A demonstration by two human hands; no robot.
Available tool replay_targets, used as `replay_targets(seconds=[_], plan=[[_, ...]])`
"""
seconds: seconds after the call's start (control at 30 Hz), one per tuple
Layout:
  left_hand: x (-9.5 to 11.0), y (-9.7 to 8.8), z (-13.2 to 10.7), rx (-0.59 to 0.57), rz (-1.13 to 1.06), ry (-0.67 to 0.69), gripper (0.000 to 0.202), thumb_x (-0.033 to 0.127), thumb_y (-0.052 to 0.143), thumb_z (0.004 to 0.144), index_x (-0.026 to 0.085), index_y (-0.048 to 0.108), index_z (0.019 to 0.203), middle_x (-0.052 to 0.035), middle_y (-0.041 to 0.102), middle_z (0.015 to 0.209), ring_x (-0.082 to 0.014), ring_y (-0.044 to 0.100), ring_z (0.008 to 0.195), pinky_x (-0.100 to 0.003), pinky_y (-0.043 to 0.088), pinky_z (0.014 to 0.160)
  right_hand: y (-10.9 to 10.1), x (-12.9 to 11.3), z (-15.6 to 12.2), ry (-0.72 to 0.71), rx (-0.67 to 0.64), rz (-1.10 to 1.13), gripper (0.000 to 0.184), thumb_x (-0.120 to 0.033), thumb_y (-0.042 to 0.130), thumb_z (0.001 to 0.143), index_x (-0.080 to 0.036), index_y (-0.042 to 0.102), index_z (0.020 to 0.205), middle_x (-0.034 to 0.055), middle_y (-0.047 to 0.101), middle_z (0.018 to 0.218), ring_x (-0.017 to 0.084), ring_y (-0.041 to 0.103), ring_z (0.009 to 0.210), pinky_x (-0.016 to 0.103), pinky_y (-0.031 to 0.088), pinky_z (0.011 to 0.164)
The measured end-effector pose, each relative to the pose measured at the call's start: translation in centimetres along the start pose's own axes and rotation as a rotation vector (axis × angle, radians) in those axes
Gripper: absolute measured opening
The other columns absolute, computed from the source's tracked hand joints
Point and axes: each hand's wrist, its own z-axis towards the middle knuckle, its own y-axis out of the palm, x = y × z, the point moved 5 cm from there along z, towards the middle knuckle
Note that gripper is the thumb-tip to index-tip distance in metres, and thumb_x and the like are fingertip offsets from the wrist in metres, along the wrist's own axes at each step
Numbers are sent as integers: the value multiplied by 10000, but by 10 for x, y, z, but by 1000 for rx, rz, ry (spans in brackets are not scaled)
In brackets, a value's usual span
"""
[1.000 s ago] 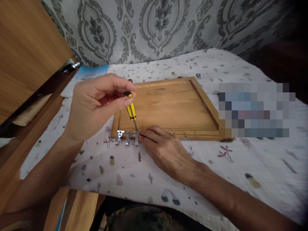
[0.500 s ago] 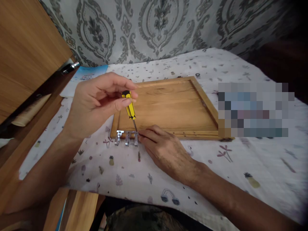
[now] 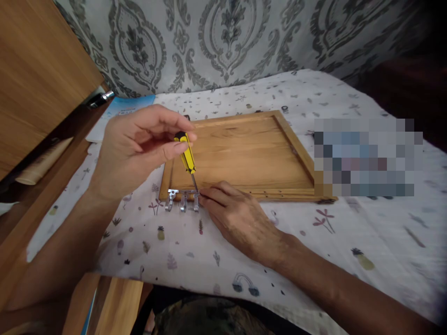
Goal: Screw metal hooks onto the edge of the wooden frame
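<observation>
My left hand (image 3: 134, 149) pinches a small yellow-and-black screwdriver (image 3: 188, 156) by its handle, thumb on the near side. The screwdriver stands nearly upright, its tip down at the right end of a silver metal hook rack (image 3: 183, 201). That rack lies along the near left edge of a framed wooden board (image 3: 240, 153), with three hooks hanging over the edge. My right hand (image 3: 240, 218) has its fingers closed together, their tips pressed at the rack's right end beside the screwdriver tip. Whether a screw sits under the tip is too small to see.
A printed white cloth (image 3: 195, 265) covers the table. A blue-and-white booklet (image 3: 134, 101) lies behind my left hand. A blurred-out item (image 3: 366, 158) is at the right. Wooden furniture (image 3: 42, 70) borders the left, and a patterned curtain (image 3: 226, 42) hangs behind.
The whole view has shifted slightly. The screwdriver handle looks turned a little between my left fingers; its tip and my right hand stay at the hook rack's right end.
</observation>
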Motion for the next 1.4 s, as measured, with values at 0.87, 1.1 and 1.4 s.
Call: replay_targets(seconds=[0.87, 1.1, 1.4], plan=[[-25, 41, 1, 152, -739, -490, 309, 457, 577, 955, 186, 632, 817, 40, 407, 573, -75, 370, 483, -221, 358, 488, -2, -1, 1, -9, 25, -17, 179, -52, 548, 917, -86, 711, 982, 90, 741, 942, 245, 596, 856, 356, 551, 696], [-25, 45, 0, 165, -720, -477, 335, 461, 528, 968, 189, 568, 776, 95, 191, 483, -62, 130, 408, -222, 180, 422, -1, -2, 1, -12, 27, -25, 179, -48, 549, 913, -93, 708, 983, 88, 736, 927, 240, 593, 866, 344, 544, 697], [-11, 44, -4, 129, -438, -375, 275, 431, 467, 1002, 182, 564, 938, 27, 490, 614, -111, 459, 571, -244, 408, 582, 1, -1, 1, -2, 0, -29, 188, -53, 544, 914, -102, 711, 985, 93, 749, 1020, 243, 605, 900, 356, 569, 750]])
